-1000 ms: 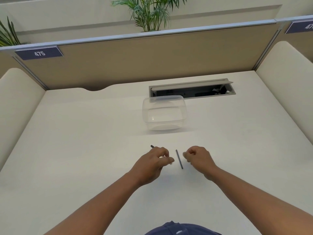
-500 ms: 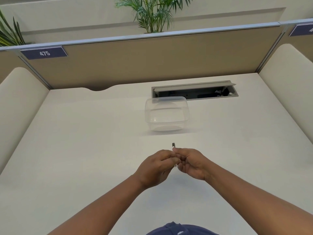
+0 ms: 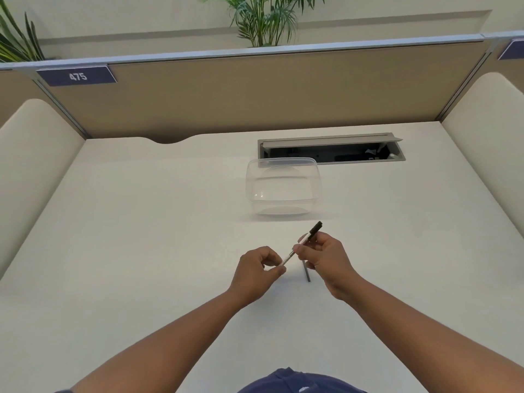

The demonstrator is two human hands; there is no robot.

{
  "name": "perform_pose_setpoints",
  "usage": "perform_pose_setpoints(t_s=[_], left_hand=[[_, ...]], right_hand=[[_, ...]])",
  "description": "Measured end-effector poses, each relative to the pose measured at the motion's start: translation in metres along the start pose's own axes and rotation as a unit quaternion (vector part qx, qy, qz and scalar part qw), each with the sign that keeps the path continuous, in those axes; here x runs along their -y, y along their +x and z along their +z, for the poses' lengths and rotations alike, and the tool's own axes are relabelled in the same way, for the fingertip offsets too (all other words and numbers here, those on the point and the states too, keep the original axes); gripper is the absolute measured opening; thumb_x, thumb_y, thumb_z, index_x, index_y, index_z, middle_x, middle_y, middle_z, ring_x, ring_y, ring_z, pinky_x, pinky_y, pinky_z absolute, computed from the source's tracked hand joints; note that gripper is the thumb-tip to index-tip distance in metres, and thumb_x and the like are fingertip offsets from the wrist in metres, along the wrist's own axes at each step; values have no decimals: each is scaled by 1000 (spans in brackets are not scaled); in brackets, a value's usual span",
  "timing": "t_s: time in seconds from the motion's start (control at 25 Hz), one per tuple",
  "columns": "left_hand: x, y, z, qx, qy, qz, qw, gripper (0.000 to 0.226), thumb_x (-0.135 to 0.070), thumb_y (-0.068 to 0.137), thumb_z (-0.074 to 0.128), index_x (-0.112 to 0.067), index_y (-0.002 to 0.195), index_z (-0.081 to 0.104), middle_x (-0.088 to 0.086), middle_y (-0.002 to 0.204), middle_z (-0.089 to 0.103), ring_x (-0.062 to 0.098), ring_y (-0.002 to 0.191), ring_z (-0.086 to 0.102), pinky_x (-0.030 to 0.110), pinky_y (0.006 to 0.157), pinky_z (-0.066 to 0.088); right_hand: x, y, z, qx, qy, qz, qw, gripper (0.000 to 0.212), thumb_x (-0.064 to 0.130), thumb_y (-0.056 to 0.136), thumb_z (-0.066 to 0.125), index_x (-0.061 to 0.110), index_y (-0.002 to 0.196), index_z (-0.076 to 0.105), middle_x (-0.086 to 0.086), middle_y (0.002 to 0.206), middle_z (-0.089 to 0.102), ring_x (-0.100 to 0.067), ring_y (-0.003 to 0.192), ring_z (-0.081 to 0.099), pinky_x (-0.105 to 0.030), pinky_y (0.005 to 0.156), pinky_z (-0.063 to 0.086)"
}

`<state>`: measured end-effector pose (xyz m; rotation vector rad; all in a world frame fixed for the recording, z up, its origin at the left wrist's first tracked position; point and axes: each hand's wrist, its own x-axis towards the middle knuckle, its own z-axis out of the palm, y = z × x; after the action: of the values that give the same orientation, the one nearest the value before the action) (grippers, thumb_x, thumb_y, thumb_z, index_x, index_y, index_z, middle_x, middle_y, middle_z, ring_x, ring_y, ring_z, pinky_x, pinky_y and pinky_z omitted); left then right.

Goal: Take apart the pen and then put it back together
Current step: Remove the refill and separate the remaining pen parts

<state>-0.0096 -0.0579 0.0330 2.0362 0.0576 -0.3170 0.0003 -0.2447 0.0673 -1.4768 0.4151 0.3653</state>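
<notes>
Pen body point(image 3: 300, 245): held above the desk point(image 3: 141, 236) between both hands, slanting from low near the left hand up to its black end past the right hand, in front of the clear container point(image 3: 283, 188).
Left hand point(image 3: 255, 270): thumb and forefinger curled, pinching the pen's lower tip; whether a small part sits in that pinch is too small to tell.
Right hand point(image 3: 326, 256): fingers curled round the barrel below the black end, gripping it.
Loose part point(image 3: 306, 272): thin dark rod, probably the refill, lying on the desk just under the right hand, partly hidden by it.
Step, as judged: working at the tip end, unscrewing or refitting; which one cannot be told.
Doing it well: keep the barrel steady in the right hand, turn only with the left fingertips, stay low over the desk so nothing small drops far, and avoid nudging the rod.
</notes>
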Motion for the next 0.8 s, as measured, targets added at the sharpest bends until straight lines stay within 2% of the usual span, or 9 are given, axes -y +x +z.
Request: perform_pose_setpoints(t_s=[0.08, 0.16, 0.24, 0.32, 0.4, 0.52, 0.6, 0.68, 0.8], left_hand=[[0, 5, 3, 20, 5, -26, 999, 16, -22, 77, 84, -23, 82, 68, -12, 86, 73, 2, 85, 67, 23, 75, 48], [4, 10, 5, 47, 92, -30, 994, 22, -30, 80, 82, -25, 97, 69, -11, 108, 70, 8, 104, 63, 28, 87, 49], [14, 15, 3, 62, 254, 8, 965, 40, -37, 84, 76, -29, 120, 64, -7, 138, 55, 17, 133, 44, 34, 106, 40], [24, 19, -1, 58, 375, 38, 925, 57, -45, 90, 66, -32, 142, 47, 0, 163, 23, 29, 152, 11, 42, 119, 23], [30, 24, -6, 55, 425, 38, 903, 66, -52, 96, 51, -35, 154, 26, 2, 169, -1, 32, 153, -11, 50, 122, 10], [43, 32, -13, 69, 459, 14, 886, 69, -65, 98, 31, -40, 157, 6, -2, 168, -11, 31, 152, -20, 59, 120, 1], [53, 34, -17, 87, 466, -1, 881, 71, -72, 95, 21, -43, 156, 0, -5, 168, -12, 31, 152, -20, 63, 118, -1], [63, 33, -17, 96, 482, -1, 871, 72, -74, 94, 16, -43, 156, -2, -6, 168, -11, 32, 153, -16, 64, 118, 0], [60, 35, -21, 98, 497, 8, 862, 73, -74, 93, 19, -43, 157, -1, -6, 169, -8, 34, 154, -9, 64, 118, 6]], right_hand=[[-3, -1, 3, 8, -59, -59, 996, 11, 11, 85, 76, 13, 95, 71, -6, 84, 74, -13, 78, 67, -32, 76, 52], [-4, -1, 4, 8, -110, -106, 988, 9, 15, 87, 74, 19, 95, 72, -2, 84, 75, -10, 80, 68, -28, 78, 54], [-5, 1, 2, -3, -146, -137, 980, 8, 17, 89, 72, 22, 95, 71, 2, 83, 75, -11, 81, 69, -26, 78, 55], [-6, 5, 0, -9, -180, -149, 972, 8, 18, 89, 72, 24, 95, 71, 4, 84, 75, -11, 83, 71, -27, 78, 56], [-9, 8, -1, -14, -202, -153, 967, 9, 17, 88, 72, 24, 94, 72, 5, 85, 76, -8, 83, 71, -26, 78, 56], [-12, 9, -1, -16, -213, -164, 963, 8, 15, 88, 72, 23, 90, 70, 6, 83, 75, -9, 81, 71, -26, 73, 57], [-14, 7, -1, -13, -237, -192, 952, 8, 13, 89, 71, 20, 88, 68, 10, 80, 74, -10, 78, 71, -23, 67, 55], [-19, 7, -2, -5, -269, -223, 937, 7, 12, 90, 69, 18, 88, 66, 12, 80, 73, -7, 78, 71, -20, 70, 54], [-28, 10, -4, 12, -326, -223, 919, 9, 13, 91, 67, 21, 88, 65, 10, 76, 72, -5, 67, 68, -26, 69, 53]])
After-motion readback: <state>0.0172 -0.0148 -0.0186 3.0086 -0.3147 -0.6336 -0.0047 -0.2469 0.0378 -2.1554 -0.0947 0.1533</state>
